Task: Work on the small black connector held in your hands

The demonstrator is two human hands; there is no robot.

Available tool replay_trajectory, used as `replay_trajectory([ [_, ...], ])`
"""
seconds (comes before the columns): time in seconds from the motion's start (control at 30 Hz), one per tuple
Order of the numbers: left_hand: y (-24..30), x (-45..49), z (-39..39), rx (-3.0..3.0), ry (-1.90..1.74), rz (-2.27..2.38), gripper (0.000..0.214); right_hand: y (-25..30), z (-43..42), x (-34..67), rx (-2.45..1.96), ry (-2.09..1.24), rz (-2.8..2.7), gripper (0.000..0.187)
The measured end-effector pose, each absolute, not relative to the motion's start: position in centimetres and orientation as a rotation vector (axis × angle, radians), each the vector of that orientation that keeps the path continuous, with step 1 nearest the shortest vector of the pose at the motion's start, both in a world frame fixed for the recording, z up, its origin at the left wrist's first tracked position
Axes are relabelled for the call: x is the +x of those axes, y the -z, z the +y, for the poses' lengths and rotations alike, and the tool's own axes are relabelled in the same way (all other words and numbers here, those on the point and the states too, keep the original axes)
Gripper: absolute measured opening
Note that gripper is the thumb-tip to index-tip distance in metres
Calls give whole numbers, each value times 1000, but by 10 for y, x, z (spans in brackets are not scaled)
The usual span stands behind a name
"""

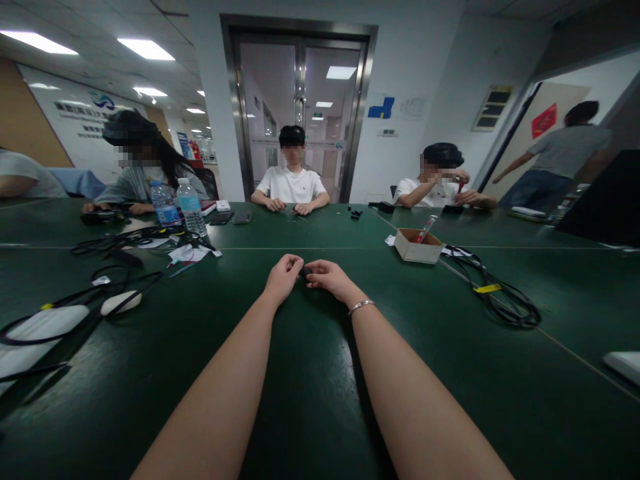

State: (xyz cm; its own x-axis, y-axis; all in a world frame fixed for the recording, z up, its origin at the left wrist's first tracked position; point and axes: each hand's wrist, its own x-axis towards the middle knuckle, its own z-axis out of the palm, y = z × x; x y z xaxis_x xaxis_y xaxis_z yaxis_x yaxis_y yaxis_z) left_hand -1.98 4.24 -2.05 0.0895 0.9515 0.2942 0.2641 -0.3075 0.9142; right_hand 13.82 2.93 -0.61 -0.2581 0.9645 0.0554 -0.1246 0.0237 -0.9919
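Observation:
Both my arms reach forward over the green tabletop, and the hands meet near its middle. A small dark object (305, 271), too small to identify, sits between the fingertips. My right hand (331, 277), with a silver bracelet (361, 306) on the wrist, pinches this object between thumb and fingers. Close beside it, my left hand (283, 278) is closed in a pinch, its fingertips right by the dark object. Whatever the left fingers hold is hidden by the fingers.
Black cables (120, 240), a computer mouse (121, 303) and water bottles (190, 207) are at left. At right lie a small open box (418, 247) and a coiled cable (505, 300). Several people sit across the green table (310, 380); another person (560, 153) stands at far right.

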Motion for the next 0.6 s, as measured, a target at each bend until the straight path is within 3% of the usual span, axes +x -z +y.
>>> replay_trajectory([
  [0.23, 20, -21, 39, 1798, -1259, 1286, 28, 11, 34, 130, -1114, -1187, -1474, 22],
  [0.37, 23, -21, 39, 1824, -1160, 1236, 28, 6, 27, 130, -1080, -1251, -1419, 13],
  [0.6, 29, -22, 39, 1827, -1145, 1188, 21, 1, 12, 125, -1033, -1367, -1169, 22],
])
